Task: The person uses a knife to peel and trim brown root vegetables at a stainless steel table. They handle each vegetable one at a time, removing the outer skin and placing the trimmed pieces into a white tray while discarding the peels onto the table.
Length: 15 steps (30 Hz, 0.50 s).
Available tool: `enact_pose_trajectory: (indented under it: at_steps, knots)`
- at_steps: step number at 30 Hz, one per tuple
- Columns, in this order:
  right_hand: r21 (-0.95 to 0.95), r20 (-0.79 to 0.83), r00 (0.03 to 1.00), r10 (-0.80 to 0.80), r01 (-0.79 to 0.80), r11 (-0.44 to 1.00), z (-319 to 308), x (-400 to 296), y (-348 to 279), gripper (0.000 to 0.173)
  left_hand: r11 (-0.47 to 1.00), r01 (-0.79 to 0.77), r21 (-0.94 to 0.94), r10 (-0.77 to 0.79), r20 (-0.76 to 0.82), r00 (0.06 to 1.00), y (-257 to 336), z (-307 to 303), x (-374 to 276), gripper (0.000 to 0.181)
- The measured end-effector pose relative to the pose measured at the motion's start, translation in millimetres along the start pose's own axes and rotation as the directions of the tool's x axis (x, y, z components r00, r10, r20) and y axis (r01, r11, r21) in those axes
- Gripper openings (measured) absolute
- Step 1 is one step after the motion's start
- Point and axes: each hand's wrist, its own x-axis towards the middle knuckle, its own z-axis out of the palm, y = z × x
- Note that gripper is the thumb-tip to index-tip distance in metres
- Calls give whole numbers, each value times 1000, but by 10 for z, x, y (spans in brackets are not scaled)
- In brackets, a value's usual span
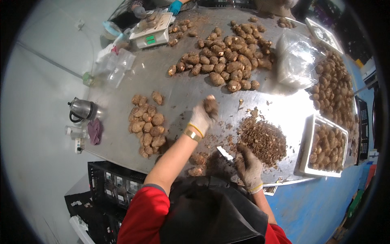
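My left hand, in a knitted work glove with a yellow cuff edge, grips a brown taro corm above the middle of the metal table. My right hand, gloved and dirt-stained, is closed on a knife; its pale blade points up and left, while the handle is hidden by the fingers. Just beyond the right hand lies a heap of brown peel scraps. A few corms rest near my black apron. To the left sits a pile of lighter corms; a larger pile of darker, rougher ones lies farther off.
At the right are a white foam box of corms, a long mass of corms and clear plastic bags. A digital scale stands far left, near another person's gloved hands. A metal kettle stands at the left edge.
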Motion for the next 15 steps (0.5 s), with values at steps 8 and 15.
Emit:
enact_pose_trajectory:
  at_steps: [8,15]
  knots:
    - [36,82,996,-30,27,999,-25,-58,-88,32,898,-382,219,398,-32,917,702,544,422,27]
    - [-12,118,990,-81,84,996,7,-63,31,34,808,-178,561,281,-102,954,706,-362,74,50]
